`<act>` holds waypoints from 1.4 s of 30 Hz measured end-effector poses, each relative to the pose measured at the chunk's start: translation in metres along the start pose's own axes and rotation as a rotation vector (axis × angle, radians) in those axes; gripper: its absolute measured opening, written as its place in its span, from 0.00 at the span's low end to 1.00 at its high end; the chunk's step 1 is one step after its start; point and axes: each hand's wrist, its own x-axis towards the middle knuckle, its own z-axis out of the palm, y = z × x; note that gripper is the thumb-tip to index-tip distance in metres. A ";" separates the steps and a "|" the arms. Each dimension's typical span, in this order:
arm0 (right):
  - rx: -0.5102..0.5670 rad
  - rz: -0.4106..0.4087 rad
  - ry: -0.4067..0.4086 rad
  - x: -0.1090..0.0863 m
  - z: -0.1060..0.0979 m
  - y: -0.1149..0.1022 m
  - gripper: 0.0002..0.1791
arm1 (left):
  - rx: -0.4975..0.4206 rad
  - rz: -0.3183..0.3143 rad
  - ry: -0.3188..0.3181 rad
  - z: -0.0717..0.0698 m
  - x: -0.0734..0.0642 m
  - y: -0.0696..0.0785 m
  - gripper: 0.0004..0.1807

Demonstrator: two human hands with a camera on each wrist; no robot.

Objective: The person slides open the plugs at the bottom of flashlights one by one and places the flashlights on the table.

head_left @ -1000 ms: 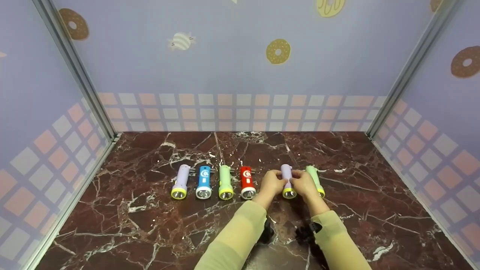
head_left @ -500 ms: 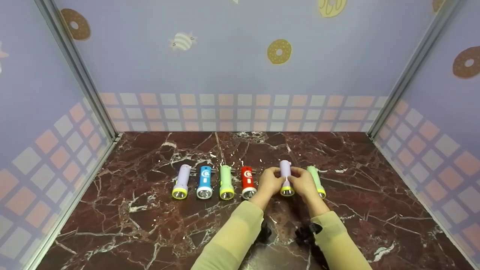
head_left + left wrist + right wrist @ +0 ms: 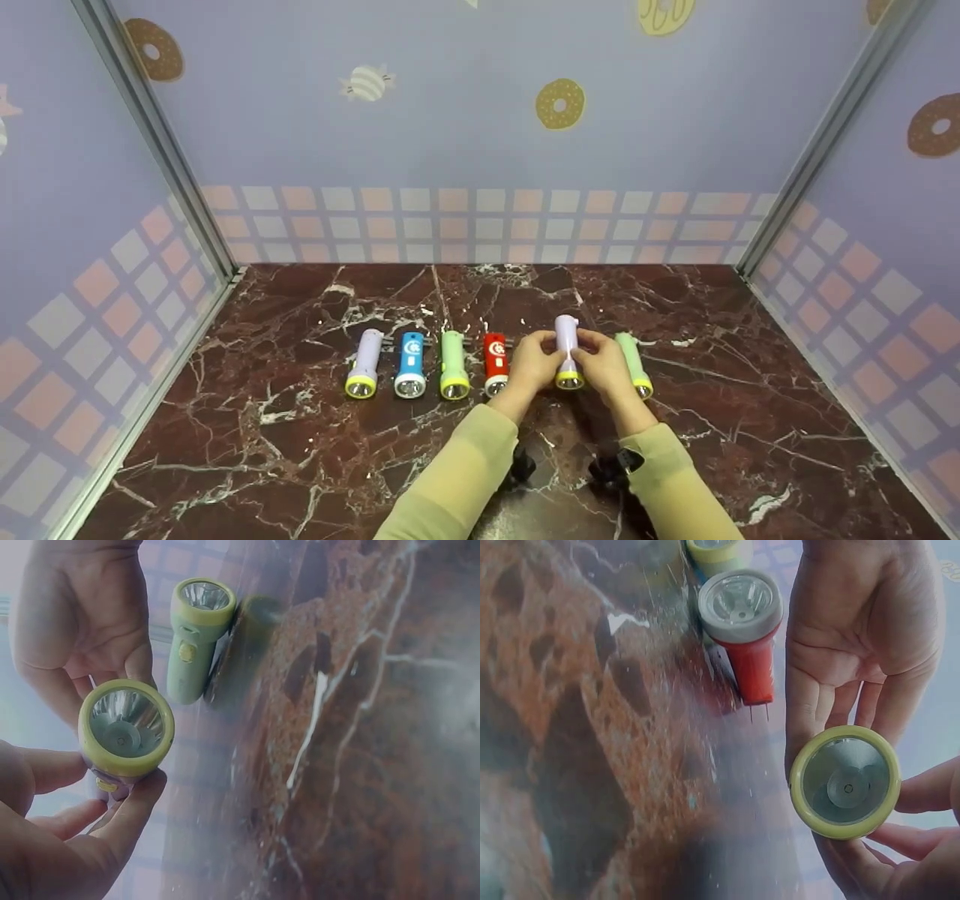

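Note:
Both hands hold a purple flashlight (image 3: 568,337) with a yellow head ring, its lens toward me. The left hand (image 3: 532,364) grips its left side with thumb and fingers. From the other side the right hand (image 3: 606,367) pinches it near the yellow ring. In the left wrist view the flashlight's yellow ring (image 3: 90,746) and reflector face the camera, with a yellow switch below. A green flashlight (image 3: 634,360) lies just right of the right hand. Left of the left hand is a red flashlight (image 3: 495,356), its white head partly covered by that hand.
Farther left in the row lie another green flashlight (image 3: 452,360), a blue one (image 3: 410,360) and a purple one (image 3: 365,360). Metal prongs (image 3: 759,714) stick out of the red flashlight's end. Panel walls (image 3: 480,150) enclose the dark red marble-patterned table (image 3: 300,480).
Both hands have raised the purple flashlight and shifted it slightly left, nearer the red one. The other flashlights have stayed in place.

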 end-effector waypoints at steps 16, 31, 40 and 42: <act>0.037 -0.052 0.007 -0.010 0.010 -0.010 0.25 | -0.067 0.069 0.022 -0.019 -0.011 -0.001 0.20; 0.109 -0.089 0.009 -0.020 0.023 -0.018 0.25 | -0.124 0.089 0.033 -0.038 -0.023 -0.005 0.21; 0.107 -0.099 0.017 -0.027 0.031 -0.023 0.26 | -0.110 0.087 0.037 -0.049 -0.030 -0.005 0.23; 0.119 -0.107 0.017 -0.028 0.032 -0.024 0.26 | -0.123 0.092 0.040 -0.051 -0.032 -0.006 0.23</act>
